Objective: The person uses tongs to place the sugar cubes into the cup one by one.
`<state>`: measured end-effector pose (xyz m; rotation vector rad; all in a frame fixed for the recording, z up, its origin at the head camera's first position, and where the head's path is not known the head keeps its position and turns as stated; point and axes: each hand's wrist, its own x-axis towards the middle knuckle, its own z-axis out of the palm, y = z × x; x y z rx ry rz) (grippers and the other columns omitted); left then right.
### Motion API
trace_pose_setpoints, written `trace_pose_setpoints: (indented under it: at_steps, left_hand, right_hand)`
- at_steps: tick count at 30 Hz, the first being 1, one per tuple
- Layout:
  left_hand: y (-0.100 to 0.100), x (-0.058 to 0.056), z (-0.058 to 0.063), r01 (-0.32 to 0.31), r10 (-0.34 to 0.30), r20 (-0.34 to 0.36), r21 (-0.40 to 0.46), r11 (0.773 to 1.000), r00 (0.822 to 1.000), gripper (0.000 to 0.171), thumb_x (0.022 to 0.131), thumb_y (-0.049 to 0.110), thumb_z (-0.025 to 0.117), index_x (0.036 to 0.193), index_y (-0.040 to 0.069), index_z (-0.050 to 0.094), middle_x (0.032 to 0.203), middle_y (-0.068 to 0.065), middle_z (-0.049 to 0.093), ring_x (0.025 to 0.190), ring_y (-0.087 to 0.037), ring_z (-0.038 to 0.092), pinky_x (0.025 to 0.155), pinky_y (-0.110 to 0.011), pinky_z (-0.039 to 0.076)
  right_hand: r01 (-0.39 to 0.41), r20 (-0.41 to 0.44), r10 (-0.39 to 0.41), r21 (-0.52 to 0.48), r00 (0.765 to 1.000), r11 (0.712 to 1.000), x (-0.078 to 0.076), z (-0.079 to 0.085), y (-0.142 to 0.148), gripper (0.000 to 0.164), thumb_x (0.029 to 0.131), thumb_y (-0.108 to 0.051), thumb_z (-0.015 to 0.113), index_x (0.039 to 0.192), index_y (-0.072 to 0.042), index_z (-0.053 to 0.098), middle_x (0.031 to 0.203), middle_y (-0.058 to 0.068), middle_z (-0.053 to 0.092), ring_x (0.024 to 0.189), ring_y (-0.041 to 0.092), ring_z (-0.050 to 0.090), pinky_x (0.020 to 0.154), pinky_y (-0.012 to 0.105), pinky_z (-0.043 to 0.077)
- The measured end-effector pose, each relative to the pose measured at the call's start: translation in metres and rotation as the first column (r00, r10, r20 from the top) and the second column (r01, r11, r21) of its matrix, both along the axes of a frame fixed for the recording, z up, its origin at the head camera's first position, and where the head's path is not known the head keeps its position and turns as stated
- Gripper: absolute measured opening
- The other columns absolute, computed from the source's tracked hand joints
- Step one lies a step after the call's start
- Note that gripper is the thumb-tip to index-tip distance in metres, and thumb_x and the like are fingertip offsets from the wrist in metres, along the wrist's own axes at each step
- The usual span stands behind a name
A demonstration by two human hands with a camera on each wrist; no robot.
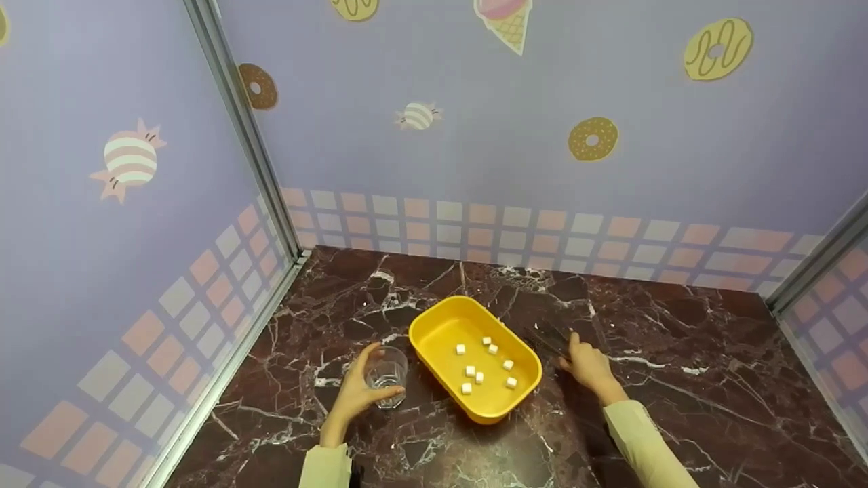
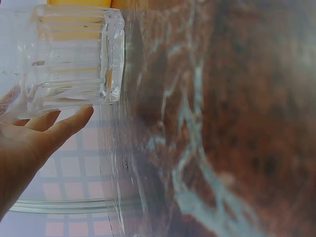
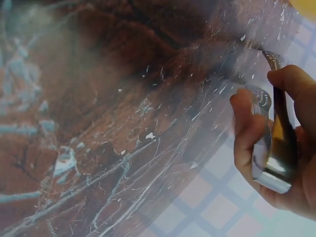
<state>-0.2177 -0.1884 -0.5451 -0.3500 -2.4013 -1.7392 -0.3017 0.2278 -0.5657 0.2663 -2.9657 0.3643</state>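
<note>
Near the middle of the marble counter, my left hand [image 1: 358, 390] curves round a clear drinking glass [image 1: 386, 375], thumb on the near side and fingers on the far side. The glass stands upright, its faceted base [image 2: 112, 57] down at the counter. A pair of metal tongs [image 3: 277, 148] is in my right hand [image 1: 588, 364], thumb on one arm and fingers round the other. Their tips [image 3: 261, 96] are apart and close to the counter, with nothing between them. Between my hands sits a yellow tub [image 1: 434, 356] with several small white cubes [image 1: 493, 349] in it.
The dark red marble counter [image 1: 678, 407] carries small white specks. Patterned wall panels [image 1: 475, 135] stand at the back and both sides, with a metal rail [image 1: 230, 366] along the left edge.
</note>
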Motion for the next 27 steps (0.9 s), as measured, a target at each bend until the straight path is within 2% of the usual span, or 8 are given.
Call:
trace_pose_setpoints:
  at_steps: [5,10,19,25,27]
  left_hand:
    - [0.0,-0.001,-0.001,0.0,0.0,0.007,0.008,1.0,1.0,0.088,0.06,0.01,0.081,0.132,-0.003,0.033,0.123,-0.032,0.044,0.113,-0.048,0.043,0.098,-0.057,0.033]
    - [0.0,-0.001,-0.002,0.004,-0.004,0.012,0.02,1.0,1.0,0.088,0.059,0.009,0.081,0.132,-0.003,0.032,0.124,-0.033,0.043,0.114,-0.049,0.043,0.098,-0.057,0.033]
    - [0.001,0.0,0.0,-0.008,0.007,0.004,0.008,1.0,1.0,0.087,0.059,0.007,0.081,0.132,-0.004,0.033,0.124,-0.032,0.043,0.114,-0.047,0.043,0.098,-0.056,0.034]
    - [-0.005,-0.012,-0.026,-0.037,0.037,-0.01,-0.025,0.999,0.999,0.09,0.058,0.015,0.083,0.133,0.002,0.034,0.124,-0.023,0.048,0.114,-0.039,0.047,0.098,-0.052,0.036]
    - [-0.007,-0.014,-0.031,-0.045,0.045,-0.011,-0.033,0.998,0.999,0.092,0.057,0.02,0.084,0.133,0.003,0.035,0.124,-0.019,0.049,0.114,-0.036,0.048,0.099,-0.05,0.036]
  right_hand:
    - [0.013,-0.023,-0.013,-0.015,1.0,1.0,0.008,0.005,0.004,0.042,0.075,-0.02,0.065,0.097,0.006,0.042,0.069,0.027,0.06,0.058,0.046,0.057,0.044,0.051,0.042]
    - [0.015,-0.027,-0.017,-0.055,0.999,0.998,0.015,0.019,0.005,0.038,0.077,-0.023,0.064,0.095,0.002,0.042,0.069,0.025,0.06,0.059,0.045,0.058,0.043,0.051,0.041]
    - [-0.056,-0.123,0.044,-0.096,0.991,0.994,0.029,0.051,-0.016,0.048,0.08,-0.038,0.063,0.112,-0.005,0.049,0.075,0.017,0.064,0.061,0.035,0.06,0.044,0.045,0.044]
    - [-0.129,-0.203,0.109,-0.086,0.973,0.988,0.039,0.067,-0.032,0.052,0.08,-0.039,0.063,0.119,-0.008,0.051,0.09,0.016,0.068,0.065,0.033,0.062,0.045,0.042,0.046]
    - [-0.135,-0.208,0.115,-0.082,0.971,0.987,0.041,0.072,-0.037,0.052,0.08,-0.04,0.063,0.12,-0.009,0.051,0.09,0.015,0.068,0.064,0.032,0.062,0.045,0.041,0.046]
